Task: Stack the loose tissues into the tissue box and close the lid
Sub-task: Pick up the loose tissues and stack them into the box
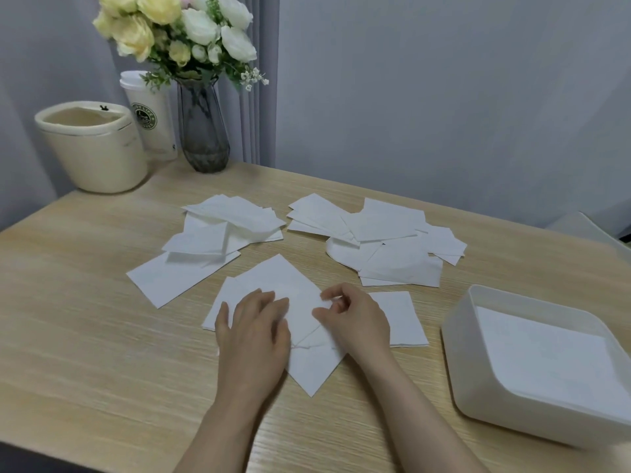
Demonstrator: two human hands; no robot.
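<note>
Hands: two; left hand (254,332) laid flat with straight fingers on front tissues (273,285); right hand (353,319) curled, pinching a tissue.
Tissues: three loose heaps at table (85,336) centre.
Tissue box (478,377): one, right edge, tissues stacked inside.
Room: grey wall.

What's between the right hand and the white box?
In the head view, one flat tissue and then bare table lie between the right hand and tissue box.
</note>
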